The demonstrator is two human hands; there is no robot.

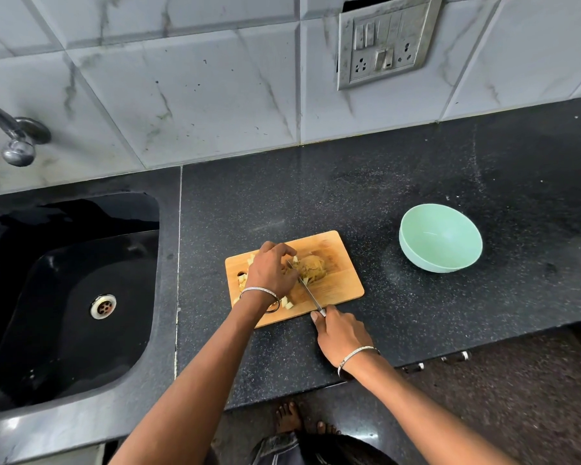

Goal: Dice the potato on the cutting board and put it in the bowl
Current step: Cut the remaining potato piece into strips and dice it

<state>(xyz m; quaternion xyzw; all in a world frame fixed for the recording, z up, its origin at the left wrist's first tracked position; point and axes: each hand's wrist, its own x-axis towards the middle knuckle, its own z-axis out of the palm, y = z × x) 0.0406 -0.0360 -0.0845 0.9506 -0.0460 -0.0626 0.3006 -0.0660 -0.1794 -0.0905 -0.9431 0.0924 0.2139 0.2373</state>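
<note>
At the middle of the rectangular wooden cutting board (344,288), the left hand (269,273) curls over the pale, half-diced potato (312,266) while the right hand (341,333) grips a slim steel knife (308,292). The cubes look light, firm and slippery, so they are best scooped from below.

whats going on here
A person is dicing a potato on the wooden cutting board. The left hand steadies the potato while the right hand holds the knife, blade down in the potato. Several cut cubes lie on the board. The green bowl to the right holds nothing yet.
</note>
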